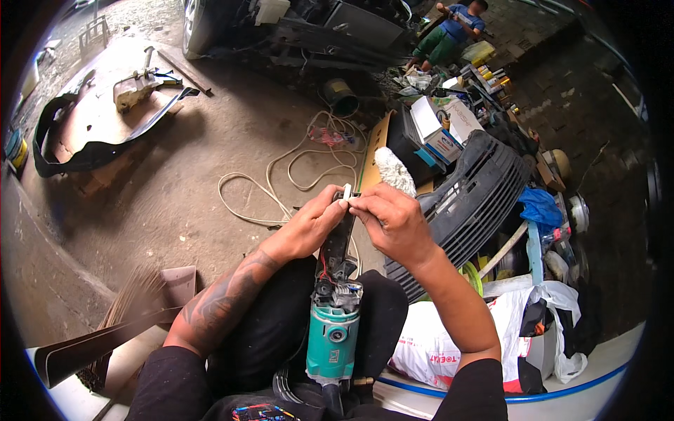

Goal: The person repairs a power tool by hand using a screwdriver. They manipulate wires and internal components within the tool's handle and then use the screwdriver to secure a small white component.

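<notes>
A teal-and-black corded power tool (333,344) lies lengthwise between my thighs. Its black handle section (338,238) points away from me with the casing opened, and red wires and inner parts show near the motor housing. My left hand (314,223) is closed around the far end of that handle, with a small white piece (347,191) standing up at its fingertips. From the right, my right hand (394,223) meets it in a pinch, thumb and index finger pressed together beside the white piece. Whatever those fingertips grip is too small to make out.
Loops of pale cord (270,184) lie on the concrete floor ahead. A black grille panel (467,203), a fluffy white pad (394,170), boxes (439,133) and a white plastic bag (449,337) crowd the right. Brown flat strips (105,344) stand at left. A person (456,31) sits far right.
</notes>
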